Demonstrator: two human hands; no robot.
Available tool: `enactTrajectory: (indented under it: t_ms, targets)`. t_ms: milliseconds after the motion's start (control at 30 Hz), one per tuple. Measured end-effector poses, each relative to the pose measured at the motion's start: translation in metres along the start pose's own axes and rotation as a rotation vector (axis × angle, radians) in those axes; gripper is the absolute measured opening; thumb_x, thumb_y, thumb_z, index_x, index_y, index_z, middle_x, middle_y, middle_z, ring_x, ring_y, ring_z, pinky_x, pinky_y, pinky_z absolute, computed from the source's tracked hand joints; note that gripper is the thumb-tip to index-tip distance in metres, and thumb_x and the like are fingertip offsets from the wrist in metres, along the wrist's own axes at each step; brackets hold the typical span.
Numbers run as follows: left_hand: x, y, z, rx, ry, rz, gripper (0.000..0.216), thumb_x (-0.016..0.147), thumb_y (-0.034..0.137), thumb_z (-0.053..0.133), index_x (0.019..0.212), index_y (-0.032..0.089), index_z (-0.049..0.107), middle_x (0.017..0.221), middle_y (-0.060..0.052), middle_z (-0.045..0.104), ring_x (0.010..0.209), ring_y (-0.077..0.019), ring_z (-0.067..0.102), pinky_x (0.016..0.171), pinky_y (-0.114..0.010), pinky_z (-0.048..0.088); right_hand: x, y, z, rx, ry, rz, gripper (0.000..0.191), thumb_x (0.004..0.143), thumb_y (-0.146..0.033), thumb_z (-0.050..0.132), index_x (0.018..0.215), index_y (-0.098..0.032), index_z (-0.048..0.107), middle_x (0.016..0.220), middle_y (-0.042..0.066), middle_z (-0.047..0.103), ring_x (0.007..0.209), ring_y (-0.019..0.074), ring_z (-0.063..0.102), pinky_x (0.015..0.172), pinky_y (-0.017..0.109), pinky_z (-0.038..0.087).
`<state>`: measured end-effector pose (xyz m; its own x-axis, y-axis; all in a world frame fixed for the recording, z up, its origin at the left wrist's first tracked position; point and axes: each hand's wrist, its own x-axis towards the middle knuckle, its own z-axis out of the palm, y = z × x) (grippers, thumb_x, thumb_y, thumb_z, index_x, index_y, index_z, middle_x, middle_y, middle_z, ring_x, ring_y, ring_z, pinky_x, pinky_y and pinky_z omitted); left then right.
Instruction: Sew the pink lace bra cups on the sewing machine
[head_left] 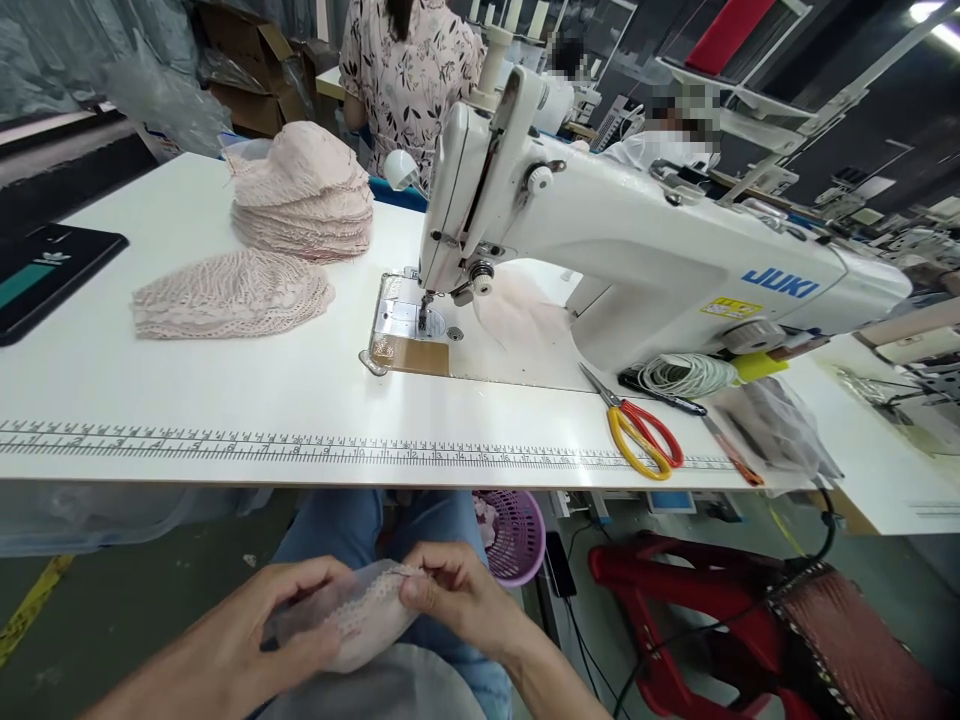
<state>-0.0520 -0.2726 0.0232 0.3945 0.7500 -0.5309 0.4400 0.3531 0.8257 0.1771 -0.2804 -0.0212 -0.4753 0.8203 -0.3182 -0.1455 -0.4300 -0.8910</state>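
Note:
Below the table edge, over my lap, both hands hold one pale pink lace piece (pixel 365 612). My left hand (pixel 259 630) cups it from the left with fingers curled around the fabric. My right hand (pixel 457 592) pinches its upper right edge between thumb and fingers. More pale fabric (pixel 390 690) lies on my lap beneath. On the white table (pixel 225 390) above stands a white JUKI sewing machine (pixel 622 240), with a sheer pink piece (pixel 521 310) lying under its arm.
Two piles of pink lace pieces (pixel 304 190) (pixel 232 292) sit at the table's left. Red and yellow scissors (pixel 637 430), a cord coil (pixel 686 375) and plastic bags lie to the right. A purple basket (pixel 517 535) hangs under the table. A red stool (pixel 697 610) stands right. People work behind.

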Motion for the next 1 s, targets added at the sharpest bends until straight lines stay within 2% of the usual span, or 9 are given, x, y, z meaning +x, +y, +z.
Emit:
enactTrajectory:
  t_ms: [67,167,267,400,567,667,733,867,1000]
  targets:
    - [0.000,0.001,0.000,0.111,-0.002,-0.014,0.038,0.072,0.063,0.060,0.074,0.025,0.062,0.080,-0.002,0.057,0.078,-0.0237,0.050,0.069,-0.027,0.040,0.000,0.002,-0.002,0.012,0.013,0.006,0.053,0.071,-0.066,0.072,0.072,-0.015,0.061,0.065,-0.002,0.049,0.064,0.0102,0.042,0.060,0.024,0.034]
    - [0.007,-0.002,-0.001,0.201,-0.124,0.034,0.045,0.086,0.061,0.046,0.065,0.022,0.052,0.070,0.001,0.046,0.070,-0.0194,0.045,0.064,-0.025,0.034,0.000,0.004,-0.003,0.021,0.019,0.028,0.053,0.069,-0.067,0.073,0.070,-0.015,0.061,0.063,-0.003,0.048,0.062,0.0093,0.041,0.059,0.023,0.033]
    - [0.014,-0.005,-0.003,0.204,-0.230,0.039,0.048,0.092,0.060,0.034,0.068,0.021,0.047,0.069,0.003,0.037,0.067,-0.0170,0.038,0.060,-0.024,0.028,0.002,0.006,-0.001,0.017,-0.009,0.070,0.050,0.061,-0.059,0.082,0.068,-0.015,0.061,0.061,-0.004,0.049,0.058,0.0085,0.040,0.056,0.023,0.033]
    - [0.015,-0.002,-0.009,0.103,-0.325,-0.015,0.041,0.093,0.056,0.041,0.072,0.021,0.047,0.069,0.004,0.037,0.064,-0.0148,0.034,0.058,-0.024,0.026,0.005,0.006,0.001,0.015,-0.004,0.100,0.046,0.060,-0.054,0.084,0.066,-0.015,0.060,0.060,-0.005,0.050,0.056,0.0076,0.040,0.056,0.022,0.033]
    - [0.010,0.000,-0.015,0.152,-0.309,-0.023,0.023,0.088,0.039,0.046,0.074,0.022,0.054,0.073,0.002,0.048,0.070,-0.0172,0.044,0.063,-0.023,0.032,0.003,0.007,-0.003,0.024,-0.022,0.124,0.049,0.062,-0.057,0.082,0.068,-0.015,0.058,0.062,-0.004,0.050,0.058,0.0086,0.043,0.058,0.023,0.034]
    - [0.011,-0.003,-0.012,0.225,-0.173,-0.012,0.013,0.081,0.027,0.046,0.072,0.023,0.054,0.074,0.001,0.052,0.071,-0.0183,0.046,0.065,-0.023,0.034,0.002,0.007,-0.007,0.011,-0.021,0.120,0.047,0.065,-0.056,0.081,0.070,-0.015,0.057,0.063,-0.004,0.049,0.059,0.0087,0.043,0.058,0.023,0.034]
    - [0.012,-0.003,-0.008,0.217,-0.116,0.018,0.018,0.082,0.032,0.044,0.071,0.023,0.055,0.071,0.001,0.053,0.068,-0.0183,0.045,0.064,-0.024,0.033,0.001,0.007,-0.008,-0.001,-0.015,0.112,0.046,0.068,-0.055,0.080,0.072,-0.015,0.057,0.064,-0.004,0.049,0.060,0.0083,0.042,0.059,0.023,0.033]
    - [0.016,-0.002,-0.003,0.147,-0.238,0.011,0.031,0.085,0.050,0.048,0.088,0.023,0.063,0.075,0.001,0.050,0.069,-0.0179,0.044,0.061,-0.024,0.032,0.001,0.007,-0.009,-0.025,-0.012,0.100,0.045,0.069,-0.054,0.079,0.074,-0.015,0.057,0.065,-0.004,0.050,0.061,0.0081,0.042,0.059,0.022,0.033]
    - [0.022,-0.004,-0.003,0.188,-0.265,-0.024,0.029,0.085,0.044,0.054,0.067,0.021,0.050,0.068,0.004,0.038,0.064,-0.0148,0.037,0.058,-0.024,0.026,0.001,0.007,-0.010,-0.046,-0.018,0.104,0.046,0.069,-0.056,0.079,0.073,-0.016,0.057,0.065,-0.004,0.050,0.061,0.0082,0.041,0.057,0.021,0.033]
